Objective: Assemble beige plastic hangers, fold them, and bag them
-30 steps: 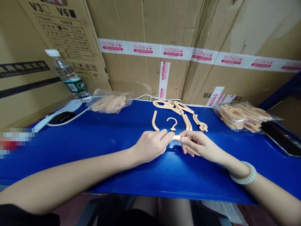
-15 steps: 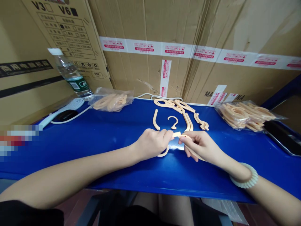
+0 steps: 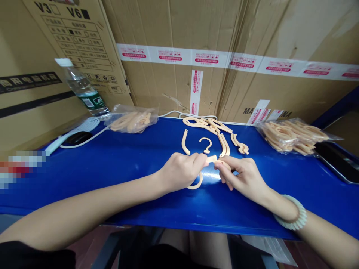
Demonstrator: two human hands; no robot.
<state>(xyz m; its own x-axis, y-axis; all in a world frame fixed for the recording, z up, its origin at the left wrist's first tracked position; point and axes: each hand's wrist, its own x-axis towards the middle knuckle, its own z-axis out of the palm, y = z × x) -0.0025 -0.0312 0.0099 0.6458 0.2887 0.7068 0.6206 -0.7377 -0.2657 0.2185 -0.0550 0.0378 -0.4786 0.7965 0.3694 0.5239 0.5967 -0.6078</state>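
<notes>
My left hand (image 3: pixel 181 172) and my right hand (image 3: pixel 241 173) meet over the middle of a blue table (image 3: pixel 117 168). Each pinches a curved peach plastic piece; the left hand's piece (image 3: pixel 196 183) curls down below its fingers, and its squared end (image 3: pixel 212 158) sticks out between the two hands. The right hand's piece (image 3: pixel 223 163) is mostly hidden under its fingers. Just beyond lie a loose hook piece (image 3: pixel 206 144), a curved strip (image 3: pixel 184 142) and a pile of more peach pieces (image 3: pixel 215 130).
A clear bag of peach pieces (image 3: pixel 131 120) lies at the back left and a fuller bag (image 3: pixel 293 136) at the right. A water bottle (image 3: pixel 82 89), a white cable (image 3: pixel 84 136), a dark flat device (image 3: pixel 336 158) and cardboard boxes (image 3: pixel 196 45) ring the table.
The two pinched pieces have come slightly apart at their ends, and the left hand's curved piece now shows more below its fingers. The hands stay in about the same place.
</notes>
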